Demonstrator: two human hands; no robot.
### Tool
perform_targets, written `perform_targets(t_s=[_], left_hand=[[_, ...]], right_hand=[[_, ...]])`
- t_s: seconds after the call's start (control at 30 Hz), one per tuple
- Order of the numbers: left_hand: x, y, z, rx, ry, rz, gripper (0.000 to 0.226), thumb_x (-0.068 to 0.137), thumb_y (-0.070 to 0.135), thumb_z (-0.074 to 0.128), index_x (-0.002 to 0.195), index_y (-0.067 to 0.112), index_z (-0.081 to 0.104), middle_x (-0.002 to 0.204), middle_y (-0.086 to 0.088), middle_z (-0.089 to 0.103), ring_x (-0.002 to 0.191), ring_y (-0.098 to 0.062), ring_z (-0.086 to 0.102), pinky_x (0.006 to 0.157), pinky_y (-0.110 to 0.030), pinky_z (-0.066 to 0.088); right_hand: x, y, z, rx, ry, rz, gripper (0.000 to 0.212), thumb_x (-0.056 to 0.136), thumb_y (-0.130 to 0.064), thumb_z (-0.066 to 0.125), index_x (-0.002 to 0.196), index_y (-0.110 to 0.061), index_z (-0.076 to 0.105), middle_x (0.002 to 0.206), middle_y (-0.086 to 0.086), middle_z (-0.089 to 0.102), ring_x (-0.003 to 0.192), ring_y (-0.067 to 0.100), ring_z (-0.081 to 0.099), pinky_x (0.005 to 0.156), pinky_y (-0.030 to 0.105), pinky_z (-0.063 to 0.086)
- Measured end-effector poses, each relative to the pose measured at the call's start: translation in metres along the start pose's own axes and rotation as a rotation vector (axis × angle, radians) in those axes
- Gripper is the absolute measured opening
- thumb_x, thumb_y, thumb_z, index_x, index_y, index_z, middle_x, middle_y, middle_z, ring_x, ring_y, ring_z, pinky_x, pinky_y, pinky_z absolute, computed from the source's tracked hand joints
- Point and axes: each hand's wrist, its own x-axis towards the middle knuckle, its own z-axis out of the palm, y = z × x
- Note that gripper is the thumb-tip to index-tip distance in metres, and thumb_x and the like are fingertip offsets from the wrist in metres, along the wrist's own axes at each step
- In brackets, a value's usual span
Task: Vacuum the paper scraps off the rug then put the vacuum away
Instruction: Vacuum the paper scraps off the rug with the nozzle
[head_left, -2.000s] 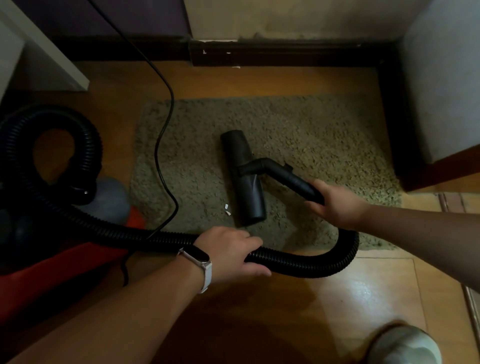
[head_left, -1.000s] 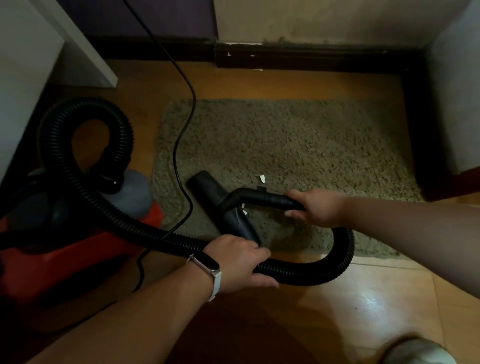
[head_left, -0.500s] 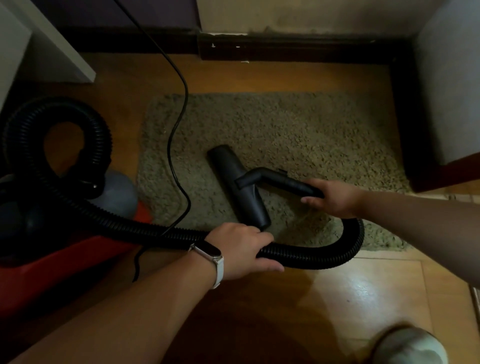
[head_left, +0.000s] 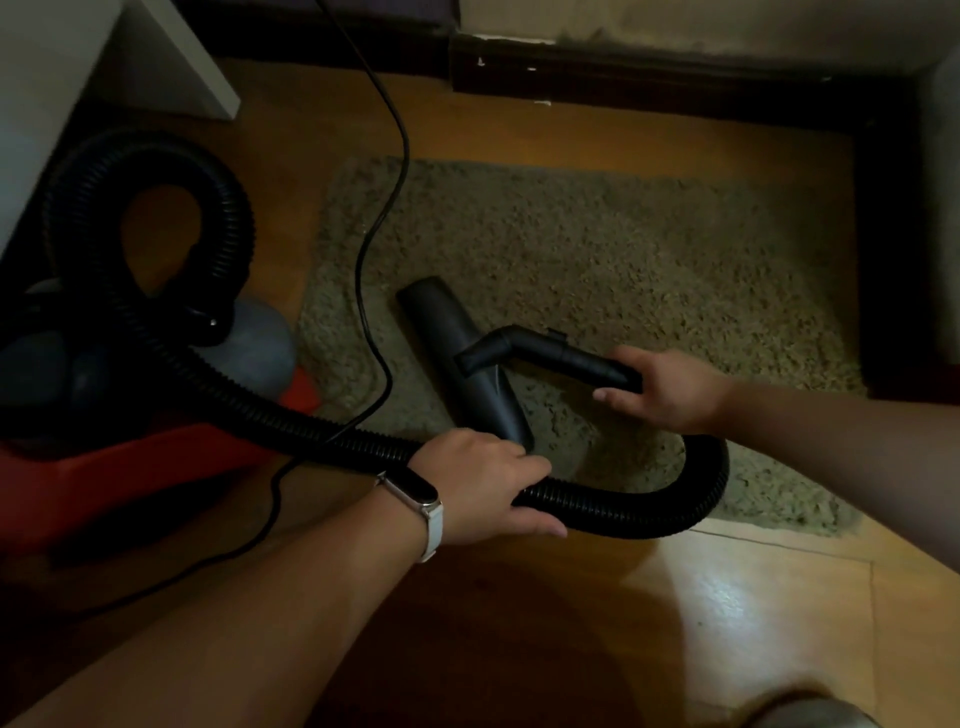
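Just beyond left hand on hose, nozzle flat on rug

Black nozzle flat on the shaggy olive rug, toward its near-left corner, wand angled right; ribbed hose curves across the near edge to the red vacuum.
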Motion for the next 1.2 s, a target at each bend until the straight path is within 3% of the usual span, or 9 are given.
perform_targets(t_s=[0.13, 0.33, 0.5, 0.67, 0.87, 1.03, 1.2], left_hand=[[0.003, 0.005, -0.001, 0.036, -0.003, -0.053, 0.064, 0.086, 0.08, 0.028, 0.108, 0.029, 0.06, 0.084, 0.01, 0.061, 0.073, -0.012, 0.06, 0.059, -0.033, 0.051], [0.015, 0.009, -0.005, 0.083, 0.008, -0.134, 0.067, 0.085, 0.08, 0.024, 0.111, 0.028, 0.057, 0.088, 0.009, 0.061, 0.076, -0.014, 0.06, 0.06, -0.034, 0.051], [0.038, 0.019, -0.006, 0.143, 0.075, -0.161, 0.062, 0.089, 0.078, 0.028, 0.108, 0.025, 0.055, 0.09, 0.006, 0.062, 0.077, -0.016, 0.062, 0.066, -0.036, 0.053], [0.052, 0.021, -0.002, 0.126, 0.144, -0.17, 0.063, 0.088, 0.078, 0.028, 0.105, 0.026, 0.059, 0.088, 0.007, 0.064, 0.077, -0.015, 0.063, 0.068, -0.033, 0.05], [0.058, 0.023, 0.002, 0.099, 0.177, -0.15, 0.063, 0.088, 0.079, 0.028, 0.101, 0.027, 0.062, 0.083, 0.01, 0.064, 0.072, -0.013, 0.063, 0.065, -0.031, 0.051], [0.075, 0.03, 0.004, 0.116, 0.212, -0.119, 0.06, 0.087, 0.079, 0.031, 0.094, 0.027, 0.062, 0.078, 0.011, 0.062, 0.067, -0.012, 0.061, 0.06, -0.029, 0.047], [0.084, 0.033, 0.006, 0.104, 0.179, -0.105, 0.064, 0.085, 0.079, 0.028, 0.098, 0.027, 0.063, 0.081, 0.009, 0.064, 0.07, -0.013, 0.063, 0.063, -0.029, 0.046]], right_hand=[[0.012, 0.006, -0.005, -0.076, -0.035, -0.022, 0.038, 0.09, -0.066, 0.052, 0.113, -0.036, 0.05, 0.08, -0.007, 0.062, 0.069, 0.009, 0.06, 0.063, 0.033, 0.05], [0.019, 0.025, -0.018, -0.037, -0.041, -0.014, 0.035, 0.091, -0.063, 0.054, 0.116, -0.038, 0.052, 0.082, -0.01, 0.063, 0.069, 0.007, 0.061, 0.059, 0.029, 0.05], [0.01, 0.051, -0.041, 0.009, 0.094, 0.059, 0.035, 0.091, -0.06, 0.055, 0.12, -0.042, 0.052, 0.078, -0.01, 0.064, 0.064, 0.008, 0.063, 0.053, 0.029, 0.047], [-0.001, 0.063, -0.054, 0.153, 0.124, 0.066, 0.038, 0.09, -0.056, 0.06, 0.121, -0.036, 0.054, 0.078, -0.003, 0.068, 0.066, 0.014, 0.066, 0.062, 0.041, 0.057], [-0.001, 0.072, -0.053, 0.167, 0.086, 0.02, 0.028, 0.09, -0.052, 0.063, 0.115, -0.039, 0.056, 0.074, -0.005, 0.066, 0.059, 0.006, 0.062, 0.053, 0.029, 0.049], [-0.014, 0.106, -0.047, 0.236, 0.119, 0.105, 0.03, 0.089, -0.054, 0.062, 0.115, -0.041, 0.055, 0.075, -0.008, 0.067, 0.061, -0.002, 0.062, 0.052, 0.026, 0.045], [-0.02, 0.119, -0.044, 0.19, 0.111, 0.164, 0.03, 0.087, -0.062, 0.058, 0.108, -0.041, 0.056, 0.075, -0.008, 0.068, 0.059, 0.003, 0.063, 0.06, 0.036, 0.056]])
